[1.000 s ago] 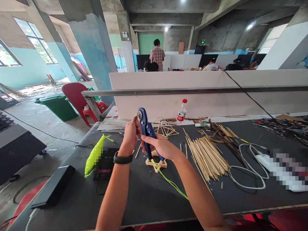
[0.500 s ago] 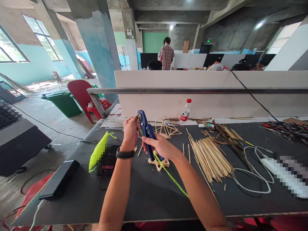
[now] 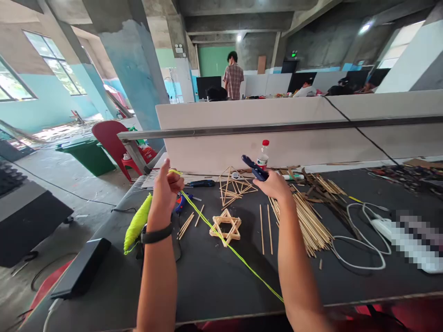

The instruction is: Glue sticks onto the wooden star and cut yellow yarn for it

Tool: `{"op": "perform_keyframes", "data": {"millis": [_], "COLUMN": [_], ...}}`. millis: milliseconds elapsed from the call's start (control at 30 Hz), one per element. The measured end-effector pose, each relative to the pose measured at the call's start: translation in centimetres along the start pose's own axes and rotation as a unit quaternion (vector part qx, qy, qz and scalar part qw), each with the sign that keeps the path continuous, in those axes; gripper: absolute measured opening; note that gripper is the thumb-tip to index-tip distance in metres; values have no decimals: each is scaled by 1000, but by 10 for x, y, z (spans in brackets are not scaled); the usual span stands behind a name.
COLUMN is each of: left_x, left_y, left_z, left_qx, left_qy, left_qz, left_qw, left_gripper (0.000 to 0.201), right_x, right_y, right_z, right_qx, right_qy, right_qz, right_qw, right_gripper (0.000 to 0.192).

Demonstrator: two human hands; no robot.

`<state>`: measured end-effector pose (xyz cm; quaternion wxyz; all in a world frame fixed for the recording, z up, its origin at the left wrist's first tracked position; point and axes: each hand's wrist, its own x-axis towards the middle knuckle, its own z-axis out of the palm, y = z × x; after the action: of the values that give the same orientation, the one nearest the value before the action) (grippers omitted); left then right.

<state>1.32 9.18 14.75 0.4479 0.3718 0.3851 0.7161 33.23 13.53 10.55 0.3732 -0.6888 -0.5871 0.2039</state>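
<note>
My left hand (image 3: pixel 165 189) is raised above the left part of the table, fingers curled round a yellow-green string (image 3: pixel 242 259). The doubled string slants from there down to the right, passing over a six-pointed star of light wooden sticks (image 3: pixel 221 219), and reaches my right forearm near the table's front edge. Out in front of the water bottle, my right hand (image 3: pixel 277 185) grips dark blue pliers (image 3: pixel 255 168), their head pointing left; its fingers are partly hidden. A spindle-shaped bundle of yellow-green string (image 3: pixel 136 226) lies left of my left wrist.
A stick frame (image 3: pixel 238 189) lies behind the star. Beside my left hand are a blue glue gun (image 3: pixel 182 202) and a dark-handled tool (image 3: pixel 201 183). Many thin sticks (image 3: pixel 313 228) and a white cable (image 3: pixel 360 266) occupy the right. A red-capped bottle (image 3: pixel 263 154) stands by the partition.
My hands have moved apart. The pliers have left the string by my left hand and gone right and away with my right hand. The star is now uncovered.
</note>
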Motion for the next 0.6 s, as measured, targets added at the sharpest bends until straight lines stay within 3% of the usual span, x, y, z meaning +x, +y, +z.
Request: {"op": "perform_keyframes", "data": {"millis": [67, 167, 333, 400, 467, 533, 600], "left_x": [-9, -15, -19, -24, -32, -40, -44], "left_y": [11, 20, 6, -7, -22, -36, -48], "left_z": [4, 3, 8, 19, 35, 49, 59], "left_qx": [-10, -11, 130, 225, 295, 331, 282], "left_qy": [-41, -59, -73, -141, -233, -310, -324], "left_qz": [-27, -29, 12, 31, 45, 31, 13], "left_qw": [999, 998, 989, 964, 925, 891, 903], "left_gripper": [61, 54, 44, 37, 26, 25, 22], "right_x": [15, 25, 19, 10, -2, -16, -30], "right_y": [23, 37, 8, -14, -36, -54, -67], "right_z": [7, 17, 27, 27, 26, 26, 25], "right_qx": [41, 161, 318, 494, 594, 626, 635], "right_qy": [-7, -12, -13, -51, -99, -127, -161], "right_qz": [73, 140, 127, 114, 105, 101, 96], "right_qw": [996, 977, 939, 860, 792, 763, 749], "right_gripper": [21, 36, 49, 49, 48, 50, 51]}}
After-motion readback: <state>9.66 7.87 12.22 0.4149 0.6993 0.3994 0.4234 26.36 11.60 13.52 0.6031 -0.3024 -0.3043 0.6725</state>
